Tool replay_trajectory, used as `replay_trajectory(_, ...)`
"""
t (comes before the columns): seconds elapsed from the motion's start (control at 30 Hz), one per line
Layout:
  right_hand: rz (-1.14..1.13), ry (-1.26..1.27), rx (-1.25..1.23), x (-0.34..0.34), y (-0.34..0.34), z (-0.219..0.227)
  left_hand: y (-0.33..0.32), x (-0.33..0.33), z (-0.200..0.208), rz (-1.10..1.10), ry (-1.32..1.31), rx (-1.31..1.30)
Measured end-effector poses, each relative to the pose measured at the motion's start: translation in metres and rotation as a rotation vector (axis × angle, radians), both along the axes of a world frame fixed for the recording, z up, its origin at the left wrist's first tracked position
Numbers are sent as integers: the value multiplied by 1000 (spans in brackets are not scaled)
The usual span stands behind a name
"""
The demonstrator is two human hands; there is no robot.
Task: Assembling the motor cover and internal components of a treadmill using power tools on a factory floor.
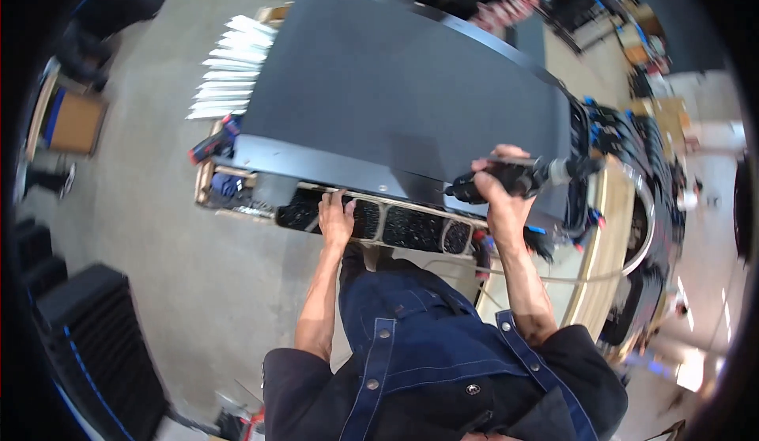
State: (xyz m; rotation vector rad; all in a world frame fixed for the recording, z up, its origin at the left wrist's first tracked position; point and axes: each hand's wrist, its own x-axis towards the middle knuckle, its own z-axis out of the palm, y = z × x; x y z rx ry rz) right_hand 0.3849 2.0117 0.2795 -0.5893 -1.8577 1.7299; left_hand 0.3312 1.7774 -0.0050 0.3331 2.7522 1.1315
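Note:
My right hand [506, 196] grips a black hand-held air tool [526, 174], raised above the near right part of a large flat panel [395, 85]. The panel has a dark grey surface and bluish-grey side strips. My left hand [336, 219] rests at the shallow tray [379, 223] along the panel's near edge, its fingers somewhat apart and reaching over the far rim. Small loose dark pieces, too small to name, fill the tray's compartments. Nothing shows in the left hand, though its fingertips are partly hidden.
A pale hose [647, 215] loops round on the right beside wooden boards [598, 243]. White strips [229, 69] fan out at the panel's left, near a red-and-black power tool [209, 144]. Black padded stacks [99, 354] stand at lower left. A red-handled tool [481, 255] hangs by the tray.

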Motion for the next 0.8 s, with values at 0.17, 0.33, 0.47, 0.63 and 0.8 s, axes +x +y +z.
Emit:
replay_trajectory(0.17,-238,227,-374,75,33,26,79,27,56,-139,-1136,1390)
replay_trajectory(0.33,-749,-73,-372,238,85,0,142,57,79,168,-1221,1532)
replay_trajectory(0.47,-1131,-164,-299,362,121,-37,133,57,71,212,-1023,1361)
replay_trajectory(0.63,-1237,-414,112,480,212,-55,148,65,85,291,-837,1251)
replay_trajectory(0.8,-916,-640,57,529,342,-150,165,68,98,351,-737,1231)
